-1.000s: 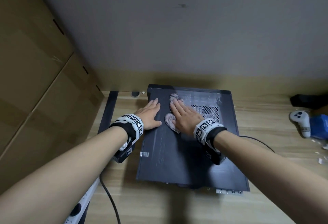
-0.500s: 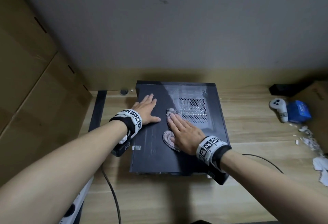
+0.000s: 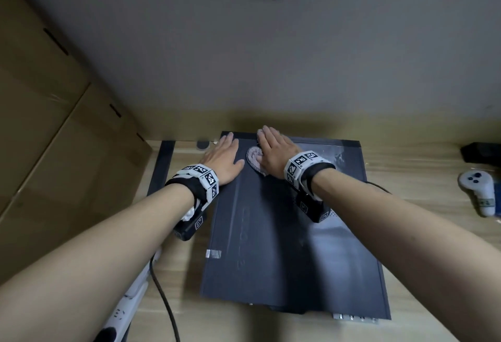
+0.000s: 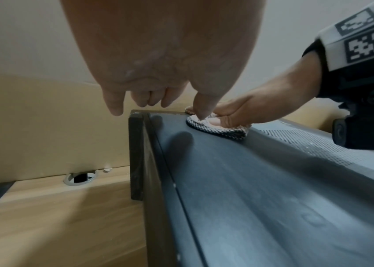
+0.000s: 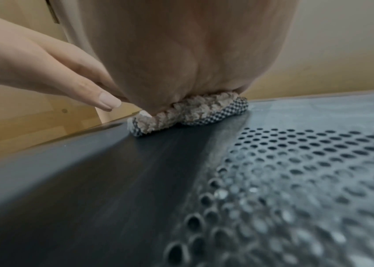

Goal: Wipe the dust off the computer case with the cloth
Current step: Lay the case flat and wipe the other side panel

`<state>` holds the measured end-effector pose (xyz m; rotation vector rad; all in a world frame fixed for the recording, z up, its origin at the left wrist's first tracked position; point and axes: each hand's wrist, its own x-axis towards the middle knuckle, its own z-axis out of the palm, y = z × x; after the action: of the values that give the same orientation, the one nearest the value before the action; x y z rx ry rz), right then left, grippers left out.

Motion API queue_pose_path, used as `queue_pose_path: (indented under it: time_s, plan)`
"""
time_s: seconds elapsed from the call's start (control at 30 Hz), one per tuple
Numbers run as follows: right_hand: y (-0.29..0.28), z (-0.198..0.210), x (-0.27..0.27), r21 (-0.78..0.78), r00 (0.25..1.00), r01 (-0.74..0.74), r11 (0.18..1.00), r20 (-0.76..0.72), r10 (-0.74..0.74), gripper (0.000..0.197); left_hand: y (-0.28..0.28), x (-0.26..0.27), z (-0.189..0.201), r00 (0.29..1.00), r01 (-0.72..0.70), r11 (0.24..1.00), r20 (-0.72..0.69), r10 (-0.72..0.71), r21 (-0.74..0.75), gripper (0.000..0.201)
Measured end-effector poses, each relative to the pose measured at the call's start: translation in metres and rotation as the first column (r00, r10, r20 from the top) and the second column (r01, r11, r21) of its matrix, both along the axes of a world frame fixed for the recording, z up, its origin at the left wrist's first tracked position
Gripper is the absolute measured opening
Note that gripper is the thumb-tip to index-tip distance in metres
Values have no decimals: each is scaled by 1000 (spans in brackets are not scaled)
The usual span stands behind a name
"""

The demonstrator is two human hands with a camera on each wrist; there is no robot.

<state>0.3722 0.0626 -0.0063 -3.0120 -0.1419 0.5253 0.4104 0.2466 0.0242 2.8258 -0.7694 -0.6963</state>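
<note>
A dark grey computer case (image 3: 284, 246) lies flat on the wooden desk, its side panel up. My right hand (image 3: 273, 152) lies flat with straight fingers on a small fluffy cloth (image 3: 253, 158) near the case's far edge. In the left wrist view the cloth (image 4: 218, 129) shows a checkered underside beneath that hand. The right wrist view has the cloth (image 5: 193, 112) squashed under my palm, beside the perforated vent (image 5: 307, 180). My left hand (image 3: 223, 158) rests flat and open on the case's far left corner, its fingers (image 4: 115, 104) reaching past the edge.
Cardboard boxes (image 3: 54, 138) stand along the left, a wall close behind the case. A white controller (image 3: 479, 192) and a dark object (image 3: 482, 152) lie at the right. A power strip (image 3: 122, 309) and black cable (image 3: 165, 306) run at the front left. A grommet hole (image 4: 79, 178) sits behind the case.
My right hand has pushed the cloth from the middle of the panel away from me to the far edge. The left hand stays on the left corner.
</note>
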Motion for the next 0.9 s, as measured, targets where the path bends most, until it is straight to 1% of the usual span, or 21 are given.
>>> queue_pose_path:
  time_s: [0.17, 0.23, 0.33, 0.5, 0.6, 0.7, 0.8, 0.87, 0.9]
  plan:
    - [-3, 1, -16, 11, 999, 5, 1000, 49, -6, 69, -20, 5, 6, 1000, 25, 999, 4, -25, 30, 66]
    - [-6, 2, -32, -5, 999, -14, 1000, 52, 14, 69, -26, -2, 8, 999, 44, 998, -6, -44, 39, 66]
    - [-12, 1, -72, -21, 999, -1, 1000, 43, 2, 69, -29, -13, 5, 998, 65, 996, 13, -66, 61, 66]
    - [-13, -1, -143, 12, 998, 37, 999, 51, -38, 73, -15, -24, -4, 997, -34, 991, 79, 24, 127, 63]
    - [-9, -1, -172, 7, 997, 35, 999, 71, -35, 79, -8, -26, -9, 995, -53, 991, 90, 41, 126, 64]
    - [-7, -1, -180, -6, 998, 28, 1000, 63, -28, 84, -5, -23, -14, 996, -58, 995, 70, 51, 86, 64]
    - [-9, -1, -171, -8, 999, 17, 1000, 39, -17, 86, -6, -21, -14, 996, -59, 997, 69, 55, 57, 60]
    - [-11, 1, -157, -12, 1000, 10, 1000, 26, -10, 83, -6, -18, -13, 997, -50, 997, 70, 46, 60, 57]
    - [-13, 2, -147, -16, 1000, 9, 1000, 24, -8, 79, -6, -17, -13, 997, -42, 997, 74, 37, 63, 55]
